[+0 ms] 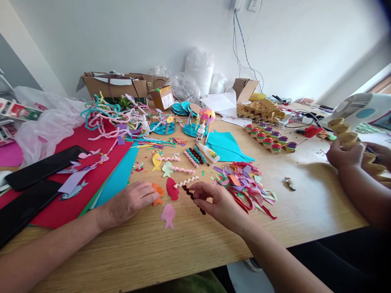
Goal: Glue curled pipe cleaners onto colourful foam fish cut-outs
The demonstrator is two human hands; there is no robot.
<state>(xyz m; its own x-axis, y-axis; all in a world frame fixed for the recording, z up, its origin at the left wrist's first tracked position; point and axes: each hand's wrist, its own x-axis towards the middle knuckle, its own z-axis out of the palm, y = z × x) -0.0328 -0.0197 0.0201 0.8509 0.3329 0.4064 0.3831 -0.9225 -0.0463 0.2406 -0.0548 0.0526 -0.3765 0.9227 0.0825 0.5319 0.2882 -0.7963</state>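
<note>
My left hand [130, 202] rests on the table, its fingertips closed on the edge of an orange paper fish [158, 194]; the thumb is hidden. Between thumb and index finger, my right hand [218, 203] pinches a coiled dark brown pipe cleaner [190, 194]. A red paper fish [172, 189] with a pale pink coiled pipe cleaner [187, 182] lies between the hands. Nearer me is a pink paper fish [168, 215]. Beyond lie a yellow fish [156, 162] and a light green fish [167, 169], each with a pink coil. More coils [195, 157] lie side by side behind.
Paper scraps [241, 181] surround red-handled scissors [244, 202] at right. Glue bottles [200, 132], blue sheets [229, 146], and painted egg cartons [271, 139] stand further back. Phones [45, 167] lie on red paper [91, 183] at left. Another person's hands [346, 152] hold an egg carton piece.
</note>
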